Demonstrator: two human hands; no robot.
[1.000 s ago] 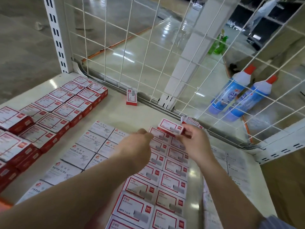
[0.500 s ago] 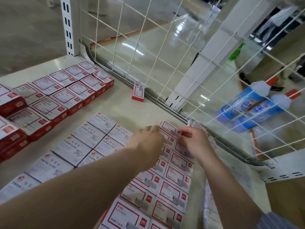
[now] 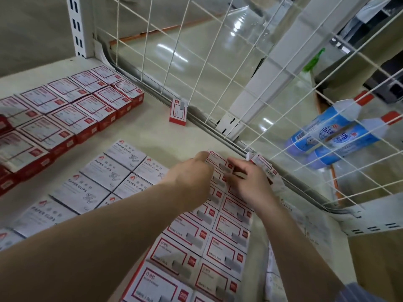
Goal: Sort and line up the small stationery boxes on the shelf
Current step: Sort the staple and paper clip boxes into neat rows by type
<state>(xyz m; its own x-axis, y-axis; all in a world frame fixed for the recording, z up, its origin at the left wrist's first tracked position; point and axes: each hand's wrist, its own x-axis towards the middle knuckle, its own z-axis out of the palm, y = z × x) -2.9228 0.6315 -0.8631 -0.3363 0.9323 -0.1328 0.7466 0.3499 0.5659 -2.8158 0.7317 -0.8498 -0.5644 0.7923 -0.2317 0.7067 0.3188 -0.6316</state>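
Observation:
Red-and-white staple boxes [image 3: 226, 240] lie in a two-column row running away from me on the shelf [image 3: 157, 131]. My left hand [image 3: 192, 177] and my right hand [image 3: 248, 184] meet at the row's far end. Both pinch one staple box [image 3: 218, 160] by its ends, and it lies low on the row. Another staple box [image 3: 265, 167] sits tilted just beyond my right fingers, near the wire mesh. White paper-clip boxes [image 3: 109, 173] lie in rows left of my arms. Red clip boxes [image 3: 72, 114] are lined up at the far left.
A single staple box [image 3: 178, 111] stands alone by the back rail. White wire mesh [image 3: 218, 68] closes the shelf's back. Two blue bottles [image 3: 333, 136] lie behind it. More pale boxes [image 3: 305, 223] sit at the right. A white upright [image 3: 76, 27] stands at the back left.
The staple box held raised between my hands has come down onto the far end of the row. My view has shifted, so the shelf appears lower and nearer.

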